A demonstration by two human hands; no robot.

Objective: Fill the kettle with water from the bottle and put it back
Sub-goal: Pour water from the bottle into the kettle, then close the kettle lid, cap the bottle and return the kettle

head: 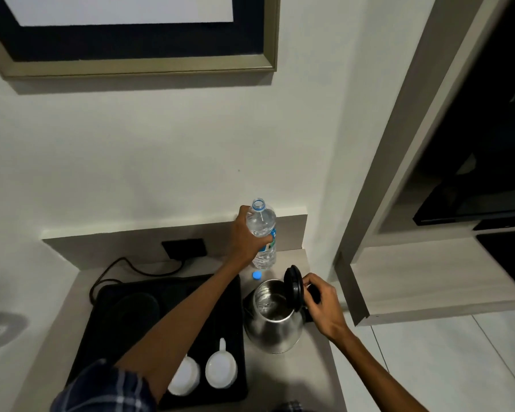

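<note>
A steel kettle [272, 325] stands on the counter right of a black tray, its black lid [293, 285] tipped up and open. My right hand [321, 307] rests at the kettle's handle, fingertips touching the lid's edge. A clear plastic water bottle [263, 233] stands upright and uncapped near the back wall, behind the kettle. My left hand [246, 236] is wrapped around its middle. The bottle's blue cap [257, 275] lies on the counter between bottle and kettle.
The black tray [107, 328] holds the kettle's round base [136, 307] and two white cups [220, 368]. A black cord [122, 267] runs to a wall socket [185, 248]. The counter's right edge drops to a tiled floor [446, 367]; a wooden shelf sits to the right.
</note>
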